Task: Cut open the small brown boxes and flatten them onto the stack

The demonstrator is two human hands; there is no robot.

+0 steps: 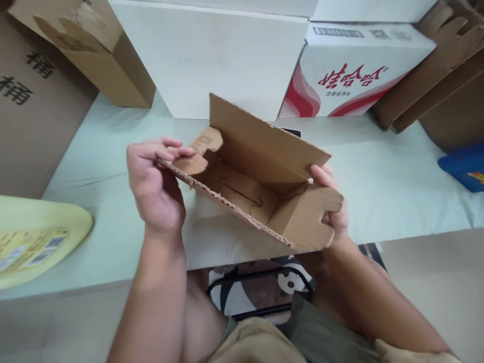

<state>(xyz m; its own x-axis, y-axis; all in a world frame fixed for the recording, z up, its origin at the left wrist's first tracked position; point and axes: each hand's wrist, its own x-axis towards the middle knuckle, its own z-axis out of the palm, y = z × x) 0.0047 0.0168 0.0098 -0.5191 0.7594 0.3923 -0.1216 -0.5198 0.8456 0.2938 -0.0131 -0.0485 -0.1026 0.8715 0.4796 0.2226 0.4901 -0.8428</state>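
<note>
A small brown cardboard box is tilted above the front of the table, its top open and its inside bare down to the interlocked bottom flaps. My left hand grips the box at its left end, fingers on the notched side flap and thumb below the near edge. At the right end, my right hand holds the box from outside, partly hidden behind the other notched flap. The long back flap stands raised, and the near long edge looks rough.
White boxes and a red-and-white carton stand behind on the pale green table. Brown cartons flank them. A yellow bottle lies at left, a blue packet at right.
</note>
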